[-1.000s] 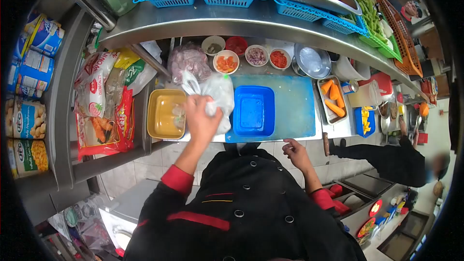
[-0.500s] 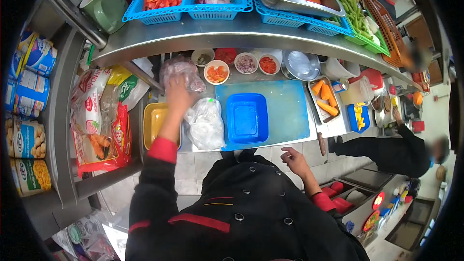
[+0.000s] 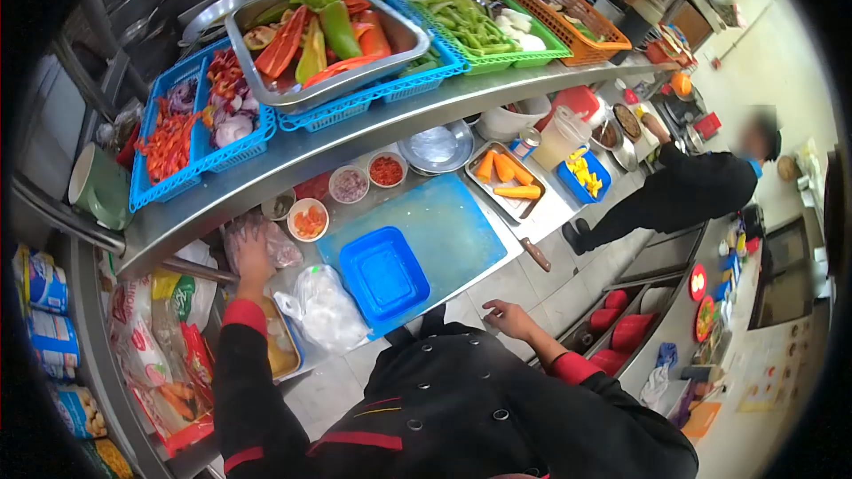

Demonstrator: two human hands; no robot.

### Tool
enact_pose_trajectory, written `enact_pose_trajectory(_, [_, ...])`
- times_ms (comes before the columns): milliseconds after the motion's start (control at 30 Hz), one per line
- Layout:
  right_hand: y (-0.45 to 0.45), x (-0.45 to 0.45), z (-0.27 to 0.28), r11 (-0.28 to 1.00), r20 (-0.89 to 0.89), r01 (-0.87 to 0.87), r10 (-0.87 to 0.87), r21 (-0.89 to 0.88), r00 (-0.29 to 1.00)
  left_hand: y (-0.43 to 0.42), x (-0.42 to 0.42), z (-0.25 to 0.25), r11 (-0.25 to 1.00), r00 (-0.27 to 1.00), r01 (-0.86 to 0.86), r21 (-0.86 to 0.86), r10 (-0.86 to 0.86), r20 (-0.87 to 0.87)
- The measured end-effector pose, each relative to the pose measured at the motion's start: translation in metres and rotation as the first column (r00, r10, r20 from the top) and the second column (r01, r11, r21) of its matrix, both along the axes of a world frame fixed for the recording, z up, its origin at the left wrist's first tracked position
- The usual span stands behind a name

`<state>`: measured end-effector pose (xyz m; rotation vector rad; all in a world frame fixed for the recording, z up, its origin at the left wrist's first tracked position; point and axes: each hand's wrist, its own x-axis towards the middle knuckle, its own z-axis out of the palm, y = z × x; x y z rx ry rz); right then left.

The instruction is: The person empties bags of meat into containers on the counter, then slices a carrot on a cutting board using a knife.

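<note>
Two bare hands: left hand [image 3: 251,251] spread on a clear bag of pinkish food [image 3: 284,248], counter's [image 3: 552,217] back left (gripping or resting, can't tell); right hand [image 3: 508,318] loosely open, nothing visible in it, off the front edge. Chopped onion [image 3: 348,184] bowled; by judgement, bag's contents and carrots [image 3: 517,192] remain uncut. Shelf [image 3: 240,191] would limit lifting; cutting board [image 3: 453,222] offers room right of blue tub [image 3: 383,268]; knife handle [image 3: 536,255] overhangs.

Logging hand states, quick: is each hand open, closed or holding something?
Left hand: fingers spread on the pinkish plastic bag; whether it grips cannot be told.
Right hand: open, fingers loosely curled, nothing visible in it.
</note>
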<state>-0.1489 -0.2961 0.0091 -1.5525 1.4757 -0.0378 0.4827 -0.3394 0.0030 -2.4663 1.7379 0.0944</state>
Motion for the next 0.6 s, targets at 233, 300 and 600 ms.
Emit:
enact_pose_trajectory(233, [-0.001, -0.021, -0.022, 0.997, -0.032, -0.039, 0.037, -0.071, 0.999, 0.004, 0.034, 0.001, 0.932, 0.993, 0.062, -0.358, -0.095, -0.076])
enact_pose_trajectory(300, [-0.010, -0.018, -0.014, 0.997, -0.021, -0.037, 0.036, -0.060, 0.999, 0.002, 0.042, 0.011, 0.867, 0.981, -0.127, -0.482, 0.037, -0.192])
enact_pose_trajectory(600, [-0.075, 0.019, 0.023, 0.964, 0.054, -0.185, 0.198, -0.188, 0.979, 0.043, -0.046, 0.155, 0.735, 0.613, -0.552, -0.393, 0.038, -0.789])
